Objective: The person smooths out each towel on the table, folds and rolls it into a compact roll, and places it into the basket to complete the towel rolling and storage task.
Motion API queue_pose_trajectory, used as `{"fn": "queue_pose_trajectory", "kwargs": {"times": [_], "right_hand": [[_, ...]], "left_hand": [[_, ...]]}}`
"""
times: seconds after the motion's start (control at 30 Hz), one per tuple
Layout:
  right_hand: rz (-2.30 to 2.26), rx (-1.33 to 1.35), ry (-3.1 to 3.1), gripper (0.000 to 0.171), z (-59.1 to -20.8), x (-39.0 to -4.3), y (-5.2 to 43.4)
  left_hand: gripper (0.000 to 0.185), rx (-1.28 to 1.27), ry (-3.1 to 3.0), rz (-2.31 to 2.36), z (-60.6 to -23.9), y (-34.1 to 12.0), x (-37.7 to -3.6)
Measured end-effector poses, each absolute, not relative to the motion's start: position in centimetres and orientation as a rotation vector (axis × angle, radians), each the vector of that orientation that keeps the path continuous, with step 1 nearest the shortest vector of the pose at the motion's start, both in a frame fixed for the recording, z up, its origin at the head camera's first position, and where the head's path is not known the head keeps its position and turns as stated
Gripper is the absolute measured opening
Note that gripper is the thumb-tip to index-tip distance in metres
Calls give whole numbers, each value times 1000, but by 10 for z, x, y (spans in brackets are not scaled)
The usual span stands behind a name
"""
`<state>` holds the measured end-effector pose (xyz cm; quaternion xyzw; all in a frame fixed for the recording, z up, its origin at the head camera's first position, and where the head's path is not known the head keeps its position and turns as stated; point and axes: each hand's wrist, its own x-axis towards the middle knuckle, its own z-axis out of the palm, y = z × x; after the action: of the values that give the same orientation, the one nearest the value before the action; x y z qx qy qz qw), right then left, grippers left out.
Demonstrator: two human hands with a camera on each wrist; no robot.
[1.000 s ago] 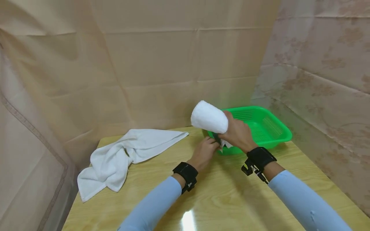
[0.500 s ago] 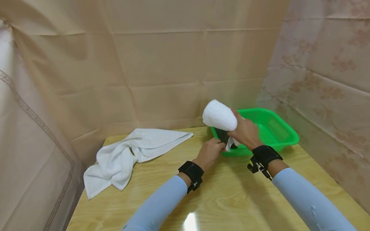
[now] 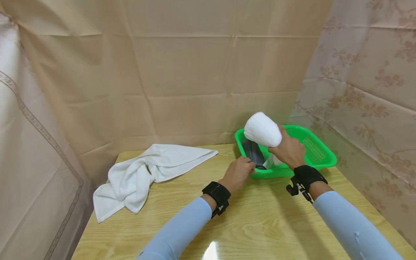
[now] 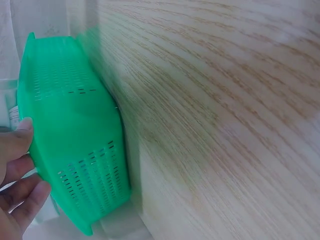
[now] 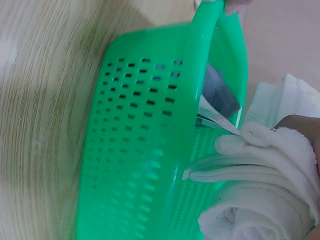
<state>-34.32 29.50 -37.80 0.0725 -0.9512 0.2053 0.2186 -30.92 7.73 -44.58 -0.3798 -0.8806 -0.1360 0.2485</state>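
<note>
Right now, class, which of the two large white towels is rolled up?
The rolled towel is the one in the right hand, above the green basket. The other towel lies loose and rumpled on the table, left of the basket.

Green basket (image 4: 75, 120): plastic, smooth, glossy, slotted walls. White roll (image 3: 262, 130): cloth, thick, matt, fuzzy pile. White towel (image 3: 128, 184): terry-type cloth, matt, soft nap, creased. Dark grey item (image 3: 255, 151): looks smooth, faint sheen, material unclear. Whitish slip (image 3: 271, 161) beside it: thin, paper or plastic, can't tell. Tabletop (image 3: 247, 216): wood-grain finish, smooth, glossy, catches a light reflection. Backdrop (image 3: 182, 72): beige cloth, fold-creased, slight sheen. Sleeves (image 3: 351, 224): smooth matt fabric. Wrist straps (image 3: 216, 195): black, matt, fabric-looking.
</note>
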Motion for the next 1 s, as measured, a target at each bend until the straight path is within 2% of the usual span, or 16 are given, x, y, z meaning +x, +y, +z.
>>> {"fn": "queue_pose_trajectory", "kwargs": {"times": [0.47, 1.0], "right_hand": [[529, 73, -2670, 86, -391, -353, 324], [558, 92, -2670, 88, -408, -360, 335]], "left_hand": [[12, -1019, -2385, -373, -447, 82, -311], [12, -1022, -2369, -353, -446, 83, -309]]}}
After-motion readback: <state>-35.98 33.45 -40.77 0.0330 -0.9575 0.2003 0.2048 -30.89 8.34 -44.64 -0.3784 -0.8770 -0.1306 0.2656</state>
